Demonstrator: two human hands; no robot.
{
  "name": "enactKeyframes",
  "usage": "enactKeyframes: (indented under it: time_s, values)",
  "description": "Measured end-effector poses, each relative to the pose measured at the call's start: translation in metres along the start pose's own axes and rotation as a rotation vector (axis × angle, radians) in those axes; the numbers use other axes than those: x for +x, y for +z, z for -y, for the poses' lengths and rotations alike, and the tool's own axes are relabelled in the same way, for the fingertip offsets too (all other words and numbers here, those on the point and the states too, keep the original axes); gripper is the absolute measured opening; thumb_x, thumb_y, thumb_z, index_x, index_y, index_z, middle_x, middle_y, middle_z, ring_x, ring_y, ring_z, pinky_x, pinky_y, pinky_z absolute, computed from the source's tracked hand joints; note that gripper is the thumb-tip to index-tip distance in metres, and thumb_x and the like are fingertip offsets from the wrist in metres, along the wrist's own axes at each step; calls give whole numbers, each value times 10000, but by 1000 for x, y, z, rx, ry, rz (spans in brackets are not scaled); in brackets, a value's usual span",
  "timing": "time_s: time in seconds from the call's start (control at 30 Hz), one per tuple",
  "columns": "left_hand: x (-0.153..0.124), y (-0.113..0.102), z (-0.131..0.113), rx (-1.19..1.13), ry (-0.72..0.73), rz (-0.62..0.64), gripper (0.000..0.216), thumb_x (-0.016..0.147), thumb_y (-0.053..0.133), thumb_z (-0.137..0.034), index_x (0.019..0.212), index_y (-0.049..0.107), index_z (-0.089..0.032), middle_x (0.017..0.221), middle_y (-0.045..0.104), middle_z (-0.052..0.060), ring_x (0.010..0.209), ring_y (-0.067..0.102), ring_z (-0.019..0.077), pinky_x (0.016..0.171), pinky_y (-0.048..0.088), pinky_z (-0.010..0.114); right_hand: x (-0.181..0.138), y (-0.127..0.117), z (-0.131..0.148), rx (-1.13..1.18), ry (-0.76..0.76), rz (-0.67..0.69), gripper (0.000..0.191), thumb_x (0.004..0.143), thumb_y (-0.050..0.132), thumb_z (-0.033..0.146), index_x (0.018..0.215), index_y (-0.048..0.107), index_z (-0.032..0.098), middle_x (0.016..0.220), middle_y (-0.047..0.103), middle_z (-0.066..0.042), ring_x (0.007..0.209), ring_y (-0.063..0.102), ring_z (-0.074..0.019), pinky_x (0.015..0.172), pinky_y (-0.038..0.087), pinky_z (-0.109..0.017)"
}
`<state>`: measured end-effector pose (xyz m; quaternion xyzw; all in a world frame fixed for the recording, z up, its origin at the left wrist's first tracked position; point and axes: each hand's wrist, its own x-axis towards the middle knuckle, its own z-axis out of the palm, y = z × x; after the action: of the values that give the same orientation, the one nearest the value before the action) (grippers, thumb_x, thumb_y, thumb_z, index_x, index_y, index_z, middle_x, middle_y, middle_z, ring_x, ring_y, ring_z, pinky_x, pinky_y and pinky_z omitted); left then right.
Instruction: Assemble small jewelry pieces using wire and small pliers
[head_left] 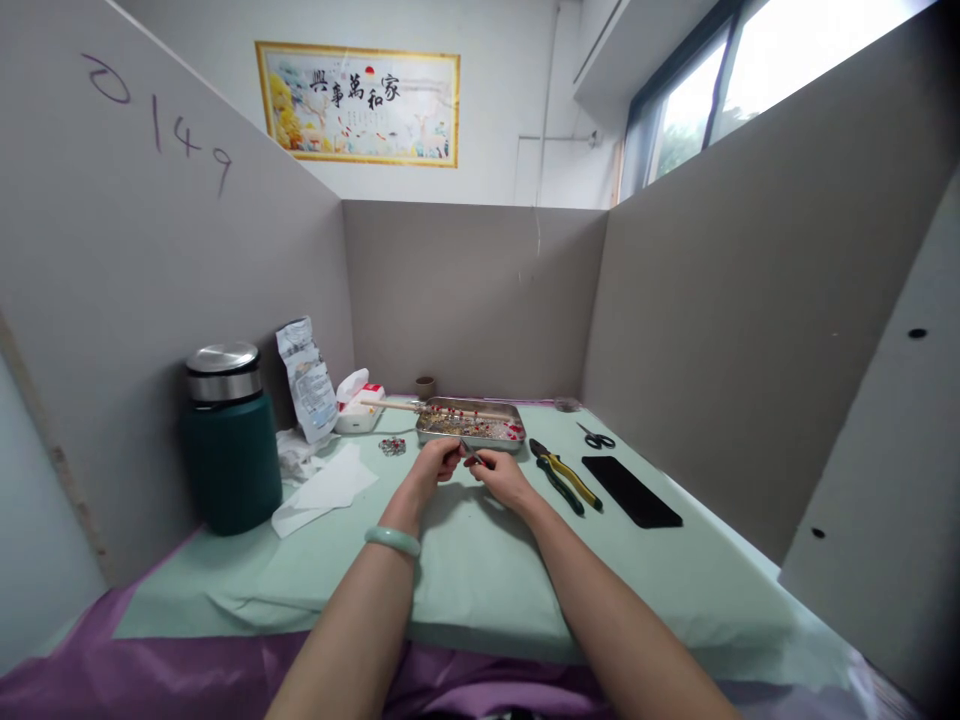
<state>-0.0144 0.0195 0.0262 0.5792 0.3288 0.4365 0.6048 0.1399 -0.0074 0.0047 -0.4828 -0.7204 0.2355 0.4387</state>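
My left hand [437, 463], with a pale green bangle [392, 541] on its wrist, is closed in a pinch just in front of the metal tray. What its fingertips hold is too small to make out. My right hand [501, 476] is closed around a slim metal-tipped tool [471, 453], whose handle looks partly red. The tool's tip meets the left fingertips. Behind both hands lies the shallow metal tray [429, 440], with red, gold and pale beads in it and a thin wooden stick [394, 405] across it.
Pliers [564, 478], scissors [596, 438] and a black phone-like slab [632, 492] lie on the right. A beaded piece [392, 446], white paper [326, 490], a tissue pack [361, 408], a foil pouch [307, 380] and a green flask [231, 455] are on the left. Grey partitions [472, 300] enclose the table.
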Motion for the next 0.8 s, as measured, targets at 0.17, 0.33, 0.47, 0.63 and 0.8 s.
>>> enactKeyframes:
  time_s: [0.17,0.33,0.47,0.63,0.8]
  values:
    - [0,-4,1,-181,-73,124,147,663,499,-268,589,418,-172,479,186,-87,378,112,32,370,59,192,-1,1,2,34,-37,18,245,727,485,233,864,671,151,693,586,5,651,476,-120,621,361,-214]
    - [1,-8,1,-281,-156,210,137,640,486,-235,573,380,-179,474,181,-85,367,113,35,343,77,178,-1,3,3,135,-47,47,199,703,485,215,798,644,141,644,535,19,613,430,-106,585,328,-212]
    - [-1,-8,-2,-337,-188,236,159,638,488,-229,558,360,-181,465,179,-84,359,114,37,330,86,179,-2,2,5,213,-18,69,157,699,503,232,756,621,146,607,502,26,568,395,-97,551,306,-214]
    - [-4,-8,-4,-363,-193,240,158,648,491,-227,559,371,-176,460,191,-82,355,125,37,327,93,173,-5,0,8,274,-3,95,162,701,500,223,786,616,149,603,488,31,543,368,-89,532,292,-213]
    - [-2,-10,-1,-364,-191,238,161,661,491,-240,562,384,-171,462,205,-82,356,122,34,327,93,170,-2,1,6,204,-60,85,156,690,492,207,754,619,145,615,496,27,583,394,-97,554,296,-215]
